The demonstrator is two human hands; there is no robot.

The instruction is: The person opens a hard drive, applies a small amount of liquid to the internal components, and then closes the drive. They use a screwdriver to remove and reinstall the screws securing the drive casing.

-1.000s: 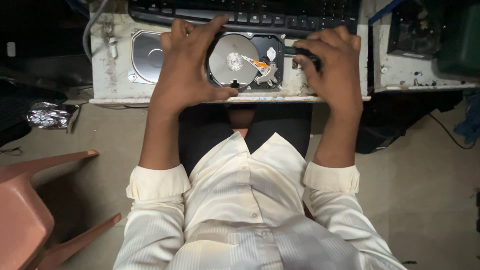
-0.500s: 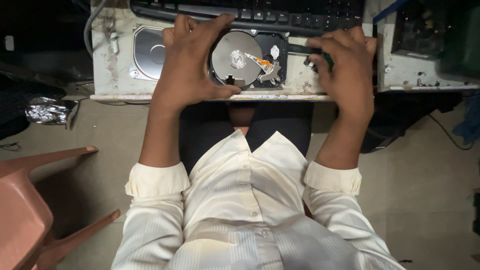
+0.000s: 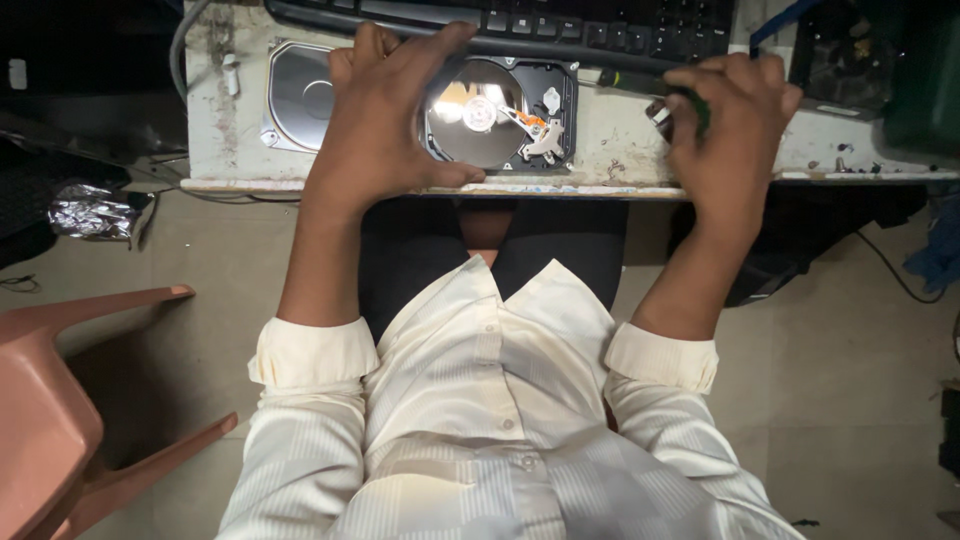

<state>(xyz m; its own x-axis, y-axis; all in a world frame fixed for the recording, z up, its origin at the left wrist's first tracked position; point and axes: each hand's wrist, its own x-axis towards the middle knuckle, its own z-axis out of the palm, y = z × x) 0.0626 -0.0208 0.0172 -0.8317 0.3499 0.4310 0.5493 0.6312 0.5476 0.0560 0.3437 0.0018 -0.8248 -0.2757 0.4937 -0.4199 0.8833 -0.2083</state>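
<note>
Two hands work at a pale, dirty worktop (image 3: pixel 640 130). A black keyboard (image 3: pixel 560 25) lies along its far edge. In front of it sits an open hard drive (image 3: pixel 505 115) with a shiny round disk showing. A silver cover plate (image 3: pixel 298 95) lies just beside it. The left hand (image 3: pixel 385 115) wraps its grip around the drive's left side to keep it from sliding. The right hand (image 3: pixel 725 120) has its grip closed on a screwdriver (image 3: pixel 650 90). I think screws are being undone; next the tip must find a tiny screw.
</note>
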